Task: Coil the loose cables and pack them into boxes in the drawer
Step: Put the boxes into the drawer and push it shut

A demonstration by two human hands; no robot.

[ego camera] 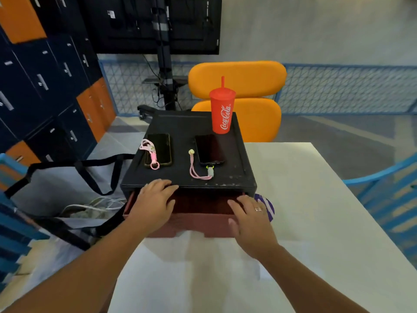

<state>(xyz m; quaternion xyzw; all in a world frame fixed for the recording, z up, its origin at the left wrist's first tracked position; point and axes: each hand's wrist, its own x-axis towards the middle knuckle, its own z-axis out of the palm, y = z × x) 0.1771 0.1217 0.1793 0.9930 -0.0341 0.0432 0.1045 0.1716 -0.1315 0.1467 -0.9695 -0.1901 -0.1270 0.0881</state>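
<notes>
Drawer (198, 222): dull red, pulled partway out toward the near side from under a black stand (185, 123); interior in shadow. Cables (90, 206): white, loose, tangled, lying in an open bag (56, 177) to the left.

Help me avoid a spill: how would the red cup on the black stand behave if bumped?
The red cup is tall and narrows toward its base, so it probably tips easily. Its lid may limit spilling. Weight is unclear: the contents are hidden.
</notes>
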